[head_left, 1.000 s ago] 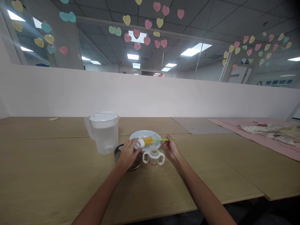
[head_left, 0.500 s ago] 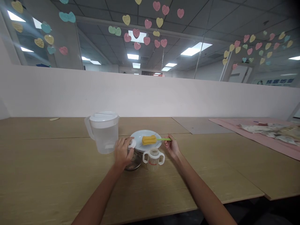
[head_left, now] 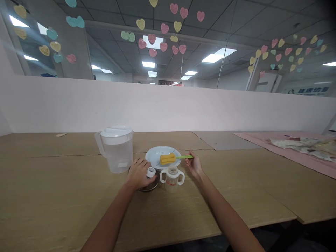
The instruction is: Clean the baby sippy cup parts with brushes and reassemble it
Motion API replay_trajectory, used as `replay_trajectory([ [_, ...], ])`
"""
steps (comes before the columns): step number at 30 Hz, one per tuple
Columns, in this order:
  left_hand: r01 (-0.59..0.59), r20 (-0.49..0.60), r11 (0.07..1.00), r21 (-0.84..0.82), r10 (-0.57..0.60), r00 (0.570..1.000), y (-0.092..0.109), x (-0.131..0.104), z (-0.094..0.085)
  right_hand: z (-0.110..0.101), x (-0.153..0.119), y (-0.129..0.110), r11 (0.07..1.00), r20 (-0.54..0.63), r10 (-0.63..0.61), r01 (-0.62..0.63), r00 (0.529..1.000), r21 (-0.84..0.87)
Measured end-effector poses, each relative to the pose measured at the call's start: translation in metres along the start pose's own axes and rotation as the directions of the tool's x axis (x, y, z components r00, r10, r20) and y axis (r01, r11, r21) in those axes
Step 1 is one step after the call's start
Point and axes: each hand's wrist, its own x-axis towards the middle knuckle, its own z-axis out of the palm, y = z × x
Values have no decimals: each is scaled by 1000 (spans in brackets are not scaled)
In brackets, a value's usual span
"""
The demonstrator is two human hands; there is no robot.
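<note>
- Wood-grain bench (head_left: pixel 65 196) carries everything, backed by a pale partition wall (head_left: pixel 183 108).
- Left hand (head_left: pixel 138 174) has its fingers curled round a small white cap (head_left: pixel 151 172), holding it over a dark, shallow metal dish (head_left: pixel 149 186) that lies under the hand.
- Right hand (head_left: pixel 193 163) pinches the green handle of a bottle brush (head_left: pixel 172 158) between thumb and fingertips; the fingers are closed on it.
- Brush's yellow sponge head rests on a white plate (head_left: pixel 154 154), with the handle sticking out past the plate's right rim.
- Between the two hands, just in front of the plate, stands a clear baby bottle (head_left: pixel 172 178) with two white side handles, upright and uncapped.
- Left of the plate, near the left hand, a translucent lidded pitcher (head_left: pixel 117 148) stands upright.
- Far right, a pink cloth (head_left: pixel 301 154) lies on the bench with crumpled wrappers on it, well apart from the hands.
</note>
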Motion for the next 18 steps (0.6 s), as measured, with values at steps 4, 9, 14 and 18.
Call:
replay_trajectory([
  [4, 20, 32, 1000, -22, -19, 999, -3, -2, -3, 2, -2, -3, 997, -59, 72, -70, 996, 33],
  [9, 32, 65, 996, -77, -27, 998, -2, -3, -6, 3, -2, -4, 997, -72, 70, -67, 995, 47],
  [14, 119, 54, 990, -73, -115, 992, 0, -3, -1, 4, -1, -4, 997, -99, 62, -57, 993, 57],
  [18, 133, 58, 990, -53, -129, 990, -2, -3, 3, 2, 1, -2, 999, -81, 29, -26, 996, 41],
])
